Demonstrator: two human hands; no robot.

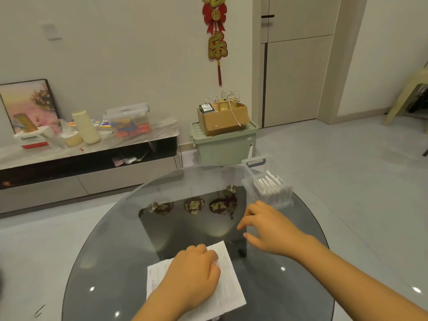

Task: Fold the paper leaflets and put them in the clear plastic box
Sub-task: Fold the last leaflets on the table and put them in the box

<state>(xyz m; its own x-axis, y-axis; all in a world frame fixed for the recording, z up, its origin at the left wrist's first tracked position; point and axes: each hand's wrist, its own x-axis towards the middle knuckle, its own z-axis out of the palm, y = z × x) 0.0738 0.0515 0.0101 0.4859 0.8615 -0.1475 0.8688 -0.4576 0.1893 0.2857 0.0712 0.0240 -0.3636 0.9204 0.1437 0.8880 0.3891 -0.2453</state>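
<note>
At lower centre of the frame our left hand [193, 272] rests on the paper leaflet [228, 286], fingers curled against the sheet. Our right hand [268, 230] hovers mid-right, fingers loosely apart, holding nothing, just below the clear plastic box [249, 181] of folded leaflets [269, 185]

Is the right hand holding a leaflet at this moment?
No, the right hand hovers empty over the glass table, while the left hand rests on the flat leaflet.
</note>
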